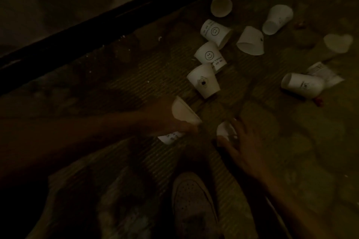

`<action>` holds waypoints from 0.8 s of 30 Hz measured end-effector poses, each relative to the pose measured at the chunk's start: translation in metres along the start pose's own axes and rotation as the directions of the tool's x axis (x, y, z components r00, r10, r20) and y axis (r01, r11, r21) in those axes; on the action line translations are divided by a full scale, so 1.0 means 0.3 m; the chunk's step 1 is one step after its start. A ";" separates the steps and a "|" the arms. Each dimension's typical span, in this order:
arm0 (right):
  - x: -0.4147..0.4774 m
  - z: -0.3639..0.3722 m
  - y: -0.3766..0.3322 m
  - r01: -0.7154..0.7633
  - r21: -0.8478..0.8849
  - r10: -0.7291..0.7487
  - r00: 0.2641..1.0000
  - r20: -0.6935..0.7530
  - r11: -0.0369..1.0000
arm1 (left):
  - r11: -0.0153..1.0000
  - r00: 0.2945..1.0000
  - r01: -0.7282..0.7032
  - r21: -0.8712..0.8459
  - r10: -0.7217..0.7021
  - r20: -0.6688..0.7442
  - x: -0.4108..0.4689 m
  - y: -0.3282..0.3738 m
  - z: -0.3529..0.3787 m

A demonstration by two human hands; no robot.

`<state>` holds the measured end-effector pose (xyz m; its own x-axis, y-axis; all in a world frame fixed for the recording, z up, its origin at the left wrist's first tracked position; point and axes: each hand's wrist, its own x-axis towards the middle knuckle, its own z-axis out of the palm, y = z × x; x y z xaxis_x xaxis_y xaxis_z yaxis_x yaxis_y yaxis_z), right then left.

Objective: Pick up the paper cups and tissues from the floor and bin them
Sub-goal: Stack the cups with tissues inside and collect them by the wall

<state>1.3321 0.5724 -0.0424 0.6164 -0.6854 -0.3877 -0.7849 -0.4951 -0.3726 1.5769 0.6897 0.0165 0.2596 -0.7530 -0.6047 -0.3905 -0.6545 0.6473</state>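
Gripped a squashed white paper cup point(184, 111) in the left hand point(172, 122), fingers seemingly curled round its wall, though too dim to be sure. Left a printed white scrap point(171, 137) just under that hand. Spread the right hand point(240, 141) over a crumpled white piece point(225, 130), cup or tissue impossible to tell, touching but not yet pinching. Left a scatter of white paper cups point(204, 81) beyond both hands on the dim ribbed floor point(136, 83), and a pale flat wad point(338, 42), likely tissue, far right of the right hand. Risked dropping or crushing the held cup by grabbing more with full fingers; risked overlooking the scrap in the gloom. Showed no bin.
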 end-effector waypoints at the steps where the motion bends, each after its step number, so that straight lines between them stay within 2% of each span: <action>1: -0.008 0.030 0.024 -0.025 -0.078 0.028 0.999 0.039 0.997 | 1.000 1.000 0.011 -0.029 -0.011 0.012 0.013 -0.004 0.006; 3: -0.010 0.067 0.045 -0.009 -0.163 0.004 0.999 -0.033 0.987 | 0.992 0.998 0.048 -0.114 -0.045 0.033 0.037 -0.001 0.014; 5: 0.008 0.085 0.059 0.033 -0.131 -0.051 0.989 -0.139 0.991 | 0.984 0.998 0.046 -0.174 -0.040 0.039 0.048 0.014 0.021; 7: 0.039 0.071 0.048 0.064 0.008 -0.062 0.986 -0.154 0.998 | 0.969 0.998 0.061 -0.241 -0.057 0.024 0.059 0.023 0.025; 11: 0.098 -0.013 -0.039 -0.046 0.324 0.053 0.999 -0.012 0.945 | 0.934 0.996 0.080 -0.349 -0.088 -0.008 0.068 0.030 0.005; 15: 0.184 -0.106 -0.140 -0.027 0.438 0.083 0.991 -0.109 0.899 | 0.916 0.994 0.086 -0.392 -0.106 -0.029 0.089 0.030 -0.035; 17: 0.246 -0.139 -0.188 0.033 0.403 0.031 0.988 -0.151 0.915 | 0.898 0.985 0.100 -0.429 -0.149 -0.081 0.103 0.023 -0.057; 21: 0.362 -0.146 -0.268 0.173 0.199 -0.126 0.966 -0.226 0.965 | 0.883 0.975 0.101 -0.459 -0.180 -0.133 0.132 0.013 -0.091; 24: 0.409 -0.127 -0.295 0.139 0.166 -0.105 0.975 -0.194 0.976 | 0.860 0.970 0.104 -0.500 -0.198 -0.140 0.151 0.009 -0.108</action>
<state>1.4747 0.5119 -0.0248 0.6716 -0.7199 -0.1751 -0.6703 -0.4897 -0.5575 1.6163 0.6516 0.0061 0.4531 -0.6101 -0.6499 0.1325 -0.6749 0.7259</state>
